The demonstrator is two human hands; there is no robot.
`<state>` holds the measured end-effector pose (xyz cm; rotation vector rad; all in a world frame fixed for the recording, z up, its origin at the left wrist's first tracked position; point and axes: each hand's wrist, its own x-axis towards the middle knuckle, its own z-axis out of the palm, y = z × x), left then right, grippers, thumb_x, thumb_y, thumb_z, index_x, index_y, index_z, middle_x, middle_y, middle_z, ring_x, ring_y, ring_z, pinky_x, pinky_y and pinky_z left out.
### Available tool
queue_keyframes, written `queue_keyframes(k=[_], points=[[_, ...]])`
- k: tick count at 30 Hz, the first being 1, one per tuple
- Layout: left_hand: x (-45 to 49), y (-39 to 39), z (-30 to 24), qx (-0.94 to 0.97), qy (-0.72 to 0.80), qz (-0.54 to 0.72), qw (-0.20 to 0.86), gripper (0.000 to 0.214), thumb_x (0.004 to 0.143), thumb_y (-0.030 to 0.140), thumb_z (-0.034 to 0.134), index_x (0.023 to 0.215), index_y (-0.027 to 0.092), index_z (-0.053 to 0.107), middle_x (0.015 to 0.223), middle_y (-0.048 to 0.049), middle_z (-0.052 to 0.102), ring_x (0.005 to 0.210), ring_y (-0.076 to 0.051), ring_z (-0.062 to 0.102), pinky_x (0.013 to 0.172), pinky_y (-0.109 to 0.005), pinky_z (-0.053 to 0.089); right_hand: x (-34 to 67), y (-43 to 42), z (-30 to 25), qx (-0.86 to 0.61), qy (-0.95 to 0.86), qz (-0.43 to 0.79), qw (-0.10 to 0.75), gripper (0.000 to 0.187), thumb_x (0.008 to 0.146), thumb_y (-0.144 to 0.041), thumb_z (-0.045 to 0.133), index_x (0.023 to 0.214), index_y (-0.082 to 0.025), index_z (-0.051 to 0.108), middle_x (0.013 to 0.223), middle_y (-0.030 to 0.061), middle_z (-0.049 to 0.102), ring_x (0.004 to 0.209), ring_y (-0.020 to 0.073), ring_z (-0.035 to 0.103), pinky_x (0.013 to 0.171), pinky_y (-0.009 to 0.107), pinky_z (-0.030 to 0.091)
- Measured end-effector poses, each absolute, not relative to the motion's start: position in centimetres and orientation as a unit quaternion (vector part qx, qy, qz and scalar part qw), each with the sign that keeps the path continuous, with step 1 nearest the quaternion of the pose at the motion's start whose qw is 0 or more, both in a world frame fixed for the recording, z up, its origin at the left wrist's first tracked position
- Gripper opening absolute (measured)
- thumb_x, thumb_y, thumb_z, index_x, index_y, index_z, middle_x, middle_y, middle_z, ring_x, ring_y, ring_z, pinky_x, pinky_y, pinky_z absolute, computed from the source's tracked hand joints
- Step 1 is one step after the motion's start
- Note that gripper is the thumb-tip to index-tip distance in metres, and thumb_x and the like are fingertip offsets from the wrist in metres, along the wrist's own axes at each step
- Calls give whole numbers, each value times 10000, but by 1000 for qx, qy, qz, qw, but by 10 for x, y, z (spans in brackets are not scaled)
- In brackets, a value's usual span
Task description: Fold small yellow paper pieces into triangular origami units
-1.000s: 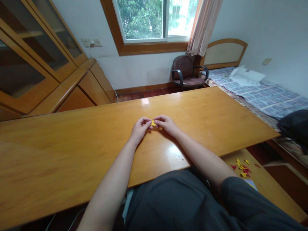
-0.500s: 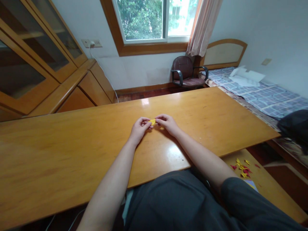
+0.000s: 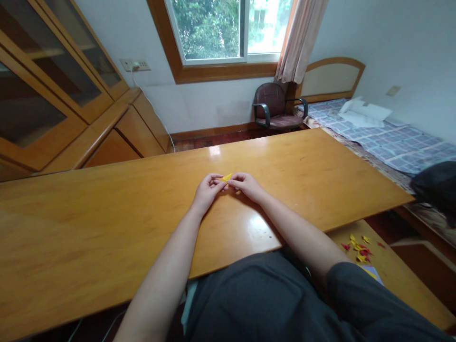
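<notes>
One small piece of folded yellow paper [image 3: 227, 177] is pinched between two hands over the desk [image 3: 89, 228], between its near and far edges; whether it touches the wood cannot be told. The left hand [image 3: 207, 192] has its thumb and fingertips closed on the paper's left side, the other fingers curled. The right hand [image 3: 249, 186] grips its right side, thumb against forefinger, with hardly any gap. Past the desk's near edge, toward its near right corner, a lower wooden surface [image 3: 402, 270] carries a cluster of red and yellow folded papers [image 3: 362, 251] with a pale sheet [image 3: 374, 271] beside them. Beyond the far right corner stands a maroon armchair [image 3: 272, 107]; a bed [image 3: 392, 137] lies past the right edge.
</notes>
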<state>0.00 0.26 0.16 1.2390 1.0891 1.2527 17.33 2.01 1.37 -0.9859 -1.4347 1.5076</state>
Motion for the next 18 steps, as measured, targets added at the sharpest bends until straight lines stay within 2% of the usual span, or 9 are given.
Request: queue_keyframes(k=[4, 10, 18], points=[[-1, 2, 2, 506, 453, 508, 529, 446, 666, 396, 807, 974, 167, 580, 723, 7, 675, 707, -154, 686, 720, -284, 536, 173, 21, 13, -390, -572, 594, 410, 322, 687, -453, 713, 708, -147, 613, 587, -24, 583, 534, 89, 490, 512, 215, 360], [-2, -2, 5, 500, 465, 444, 580, 379, 701, 461, 777, 790, 141, 594, 731, -69, 716, 631, -162, 679, 638, -300, 552, 173, 20, 14, -382, -569, 596, 419, 321, 668, -445, 725, 695, -146, 611, 561, -34, 553, 523, 88, 466, 524, 228, 354], [-1, -5, 9, 495, 475, 411, 601, 348, 699, 425, 789, 759, 137, 603, 730, -93, 733, 610, -170, 691, 617, -297, 564, 173, 25, 11, -403, -561, 560, 458, 244, 674, -392, 700, 658, -164, 612, 568, -33, 551, 552, 96, 461, 569, 241, 371]])
